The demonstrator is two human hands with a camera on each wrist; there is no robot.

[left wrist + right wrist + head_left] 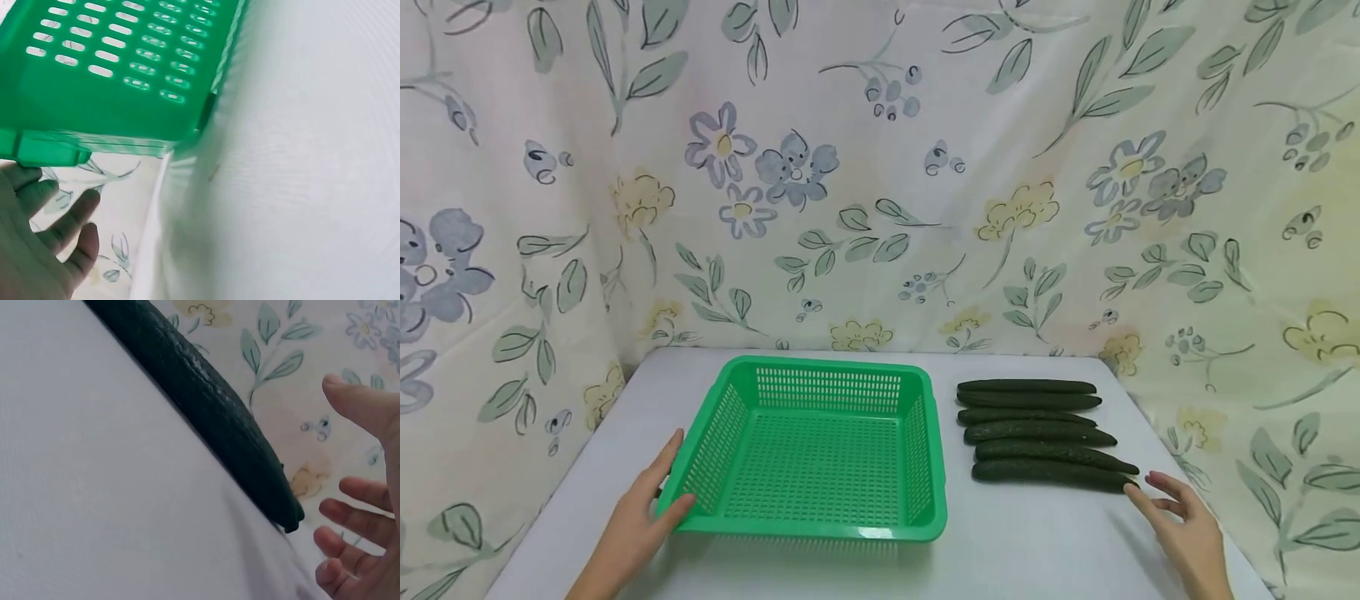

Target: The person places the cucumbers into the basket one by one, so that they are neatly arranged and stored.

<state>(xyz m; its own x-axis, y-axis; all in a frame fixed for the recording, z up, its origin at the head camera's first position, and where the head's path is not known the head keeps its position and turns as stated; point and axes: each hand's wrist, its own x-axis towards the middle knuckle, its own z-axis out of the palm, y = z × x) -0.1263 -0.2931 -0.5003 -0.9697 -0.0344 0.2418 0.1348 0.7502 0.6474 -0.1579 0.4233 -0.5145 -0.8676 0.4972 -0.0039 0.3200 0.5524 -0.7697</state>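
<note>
A green plastic basket with slotted walls sits on the left half of the white table, nothing inside it. At its left rim is my left hand, thumb over the near-left corner and the other fingers loosely bent outside; the left wrist view shows them just beside the rim. Several dark green cucumbers lie side by side to the right of the basket. My right hand is at the right tip of the nearest cucumber, fingers spread and relaxed. In the right wrist view a gap separates the fingers from that cucumber.
A floral cloth hangs behind the table and along both sides. The white tabletop ends at the cloth at the back, and its side edges run close by both hands.
</note>
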